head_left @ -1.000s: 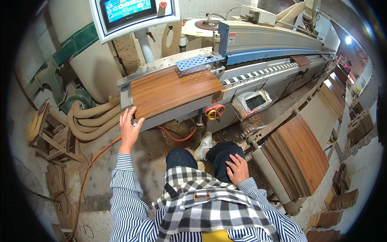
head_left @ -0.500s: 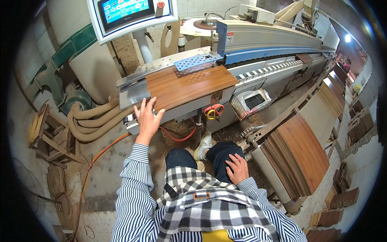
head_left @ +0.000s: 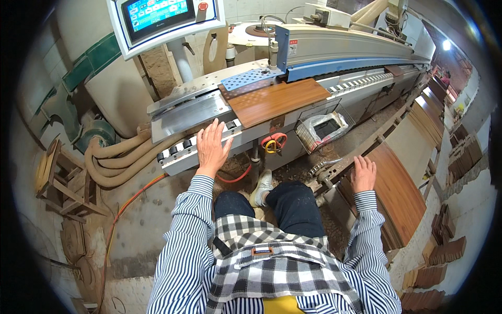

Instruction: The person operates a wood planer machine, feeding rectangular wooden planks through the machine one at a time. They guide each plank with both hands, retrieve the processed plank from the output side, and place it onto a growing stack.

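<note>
Only 1 view is given: a wide fisheye camera worn on the person's head, looking steeply down and a little forward. It sits close above the body, so the checked apron (head_left: 272, 261) and striped sleeves fill the lower middle of the frame. The long machine (head_left: 334, 57) runs across the upper half toward the upper right, its control screen (head_left: 157, 13) at the upper left. Straight edges bend near the dark rim.

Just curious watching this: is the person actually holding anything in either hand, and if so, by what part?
Nothing is gripped. The left hand lies flat, open, on the machine's roller edge; the right hand rests open on the near end of the stacked wooden panels.
</note>
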A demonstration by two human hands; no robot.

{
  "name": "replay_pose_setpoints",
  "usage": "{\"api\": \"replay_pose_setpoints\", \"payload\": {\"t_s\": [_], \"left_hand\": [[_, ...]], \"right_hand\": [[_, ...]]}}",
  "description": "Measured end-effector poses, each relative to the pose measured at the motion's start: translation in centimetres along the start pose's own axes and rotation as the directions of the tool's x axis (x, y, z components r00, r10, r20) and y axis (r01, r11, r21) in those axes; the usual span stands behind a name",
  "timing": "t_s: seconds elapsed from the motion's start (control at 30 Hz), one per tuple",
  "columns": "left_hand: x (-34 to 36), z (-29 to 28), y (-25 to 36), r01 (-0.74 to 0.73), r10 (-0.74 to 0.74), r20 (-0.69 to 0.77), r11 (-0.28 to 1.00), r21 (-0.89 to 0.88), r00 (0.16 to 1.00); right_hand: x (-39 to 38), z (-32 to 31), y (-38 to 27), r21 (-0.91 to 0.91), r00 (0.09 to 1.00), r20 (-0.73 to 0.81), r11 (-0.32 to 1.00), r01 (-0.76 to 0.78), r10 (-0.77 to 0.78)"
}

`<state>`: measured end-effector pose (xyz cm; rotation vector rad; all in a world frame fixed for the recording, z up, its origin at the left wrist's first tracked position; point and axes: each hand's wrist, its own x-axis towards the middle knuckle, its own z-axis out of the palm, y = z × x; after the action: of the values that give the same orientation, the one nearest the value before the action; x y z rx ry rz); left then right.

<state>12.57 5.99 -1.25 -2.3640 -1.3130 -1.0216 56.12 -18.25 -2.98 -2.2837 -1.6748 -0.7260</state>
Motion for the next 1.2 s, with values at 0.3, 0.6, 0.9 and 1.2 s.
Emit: {"api": "replay_pose_setpoints", "payload": {"t_s": [0.3,0.6,0.9,1.2], "left_hand": [[-0.3,0.0,-0.1,0.008,-0.008,-0.029,1.0,-0.014,1.0],[-0.3,-0.1,-0.1,0.0,-0.001,-0.033,1.0,-0.025,0.999],[-0.2,-0.2,0.2,0.012,-0.013,-0.026,0.999,-0.035,1.0],[-0.4,-0.5,0.0,0.009,-0.009,-0.011,1.0,-0.022,1.0]], "right_hand": [[-4.5,-2.3,-1.1,0.133,0.989,-0.135,0.987,0.084,-0.066],[-13.0,-4.8,-1.4,0.825,0.474,0.515,-0.262,-0.5,0.714],[-12.7,-3.6,-0.3,0.815,0.347,0.578,-0.54,-0.21,0.738],[-15.1,-5.2,-2.0,0.776,0.285,0.618,-0.627,-0.068,0.733]]}}
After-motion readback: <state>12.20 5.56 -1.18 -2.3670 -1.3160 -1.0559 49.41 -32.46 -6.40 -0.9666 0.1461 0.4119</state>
